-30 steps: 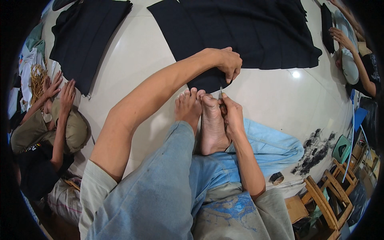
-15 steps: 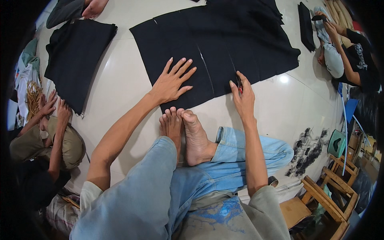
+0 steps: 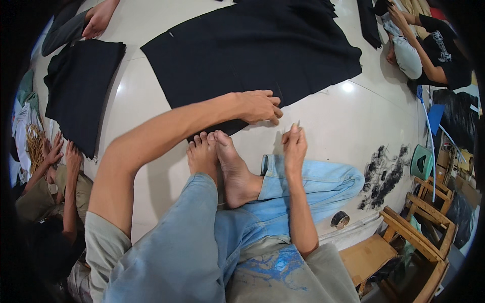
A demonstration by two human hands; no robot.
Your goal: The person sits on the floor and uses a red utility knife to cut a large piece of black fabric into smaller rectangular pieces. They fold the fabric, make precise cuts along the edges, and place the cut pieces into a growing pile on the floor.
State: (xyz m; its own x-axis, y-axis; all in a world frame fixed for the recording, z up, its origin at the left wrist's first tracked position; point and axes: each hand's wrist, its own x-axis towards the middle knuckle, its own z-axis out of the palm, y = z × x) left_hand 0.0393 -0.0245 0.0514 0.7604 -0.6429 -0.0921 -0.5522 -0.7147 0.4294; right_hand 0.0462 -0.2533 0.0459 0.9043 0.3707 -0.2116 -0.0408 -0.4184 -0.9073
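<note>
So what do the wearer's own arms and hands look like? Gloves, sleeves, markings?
Left hand and right hand: both bare, no gloves. Forearms uncovered, with no watch, band or cable in sight. Sleeves are short, loose, plain greyish fabric; no print shows on them. Finer marks on the fingers are too small to tell.

I couldn't make out the small tool [image 3: 298, 122] mostly hidden in the right hand [image 3: 294, 145]; the left forearm [image 3: 187, 116] covered some black cloth [image 3: 262, 55], whose far edge was cut off.
</note>
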